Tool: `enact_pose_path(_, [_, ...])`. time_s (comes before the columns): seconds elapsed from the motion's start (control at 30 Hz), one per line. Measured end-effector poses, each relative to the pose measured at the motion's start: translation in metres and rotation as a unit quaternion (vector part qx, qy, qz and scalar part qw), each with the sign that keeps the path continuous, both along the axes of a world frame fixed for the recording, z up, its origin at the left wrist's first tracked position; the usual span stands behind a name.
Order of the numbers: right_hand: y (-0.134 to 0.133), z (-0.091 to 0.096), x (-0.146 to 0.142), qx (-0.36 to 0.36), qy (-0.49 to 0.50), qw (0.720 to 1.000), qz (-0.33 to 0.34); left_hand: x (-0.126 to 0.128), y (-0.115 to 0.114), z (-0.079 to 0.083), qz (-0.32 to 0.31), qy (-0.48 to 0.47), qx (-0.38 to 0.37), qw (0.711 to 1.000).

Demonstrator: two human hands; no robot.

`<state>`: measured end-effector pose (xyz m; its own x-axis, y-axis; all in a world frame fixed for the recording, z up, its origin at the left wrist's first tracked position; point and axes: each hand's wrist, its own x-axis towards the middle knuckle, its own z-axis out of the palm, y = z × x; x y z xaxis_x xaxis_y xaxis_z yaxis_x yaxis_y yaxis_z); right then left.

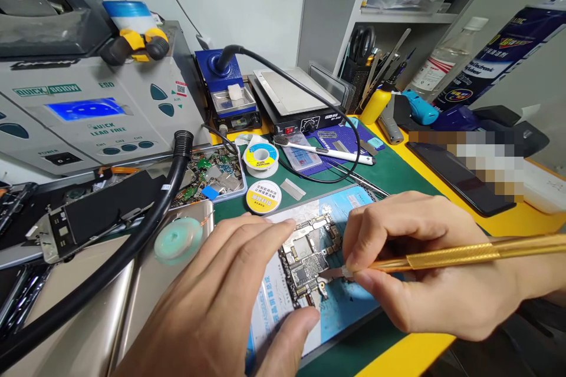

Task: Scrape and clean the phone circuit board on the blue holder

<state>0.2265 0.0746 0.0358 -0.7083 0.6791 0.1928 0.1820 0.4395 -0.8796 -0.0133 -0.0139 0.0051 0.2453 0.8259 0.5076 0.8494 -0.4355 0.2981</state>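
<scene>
A phone circuit board (309,265) lies on a blue and white printed box (340,324) in front of me. My left hand (230,288) holds the board at its left side, index fingertip at the far corner and thumb at the near end. Pinched in my right hand (424,265) is a gold-handled craft knife (451,256) with a knurled grip. Its thin blade reaches the right edge of the board, near the chips. My left palm and the other fingers cover part of the box.
A black hot-air hose (154,218) curves in from the rework station (88,112). Behind the box sit a solder spool (260,159), a round tin (264,197), a toothbrush (327,150) and a heating plate (300,94). Right lies a dark phone (460,179).
</scene>
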Motion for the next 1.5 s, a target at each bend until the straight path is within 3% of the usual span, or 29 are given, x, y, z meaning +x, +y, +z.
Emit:
enact_pose_path(0.13, [0.007,0.006,-0.002,-0.092,0.012,0.994,-0.066,-0.001,0.001,0.0,0.0,-0.004,0.003,1.0])
enact_pose_path(0.37, [0.024,0.02,0.001,-0.29,-0.041,0.956,-0.006,-0.003,0.0,0.002,0.002,0.018,-0.001,1.0])
enact_pose_path(0.77, [0.016,0.021,0.002,-0.238,-0.072,0.969,0.01,-0.003,0.002,0.004,-0.015,0.004,0.006,1.0])
enact_pose_path(0.93, [0.018,0.016,0.002,-0.222,-0.06,0.973,0.015,-0.001,-0.001,0.003,0.018,-0.003,-0.005,1.0])
enact_pose_path(1.17, [0.03,0.018,0.001,-0.35,0.005,0.937,-0.005,0.003,-0.002,0.003,0.029,-0.015,-0.018,0.999])
enact_pose_path(1.5, [0.034,0.021,0.001,-0.368,-0.01,0.93,0.021,0.002,-0.005,0.003,-0.004,-0.026,-0.039,0.999])
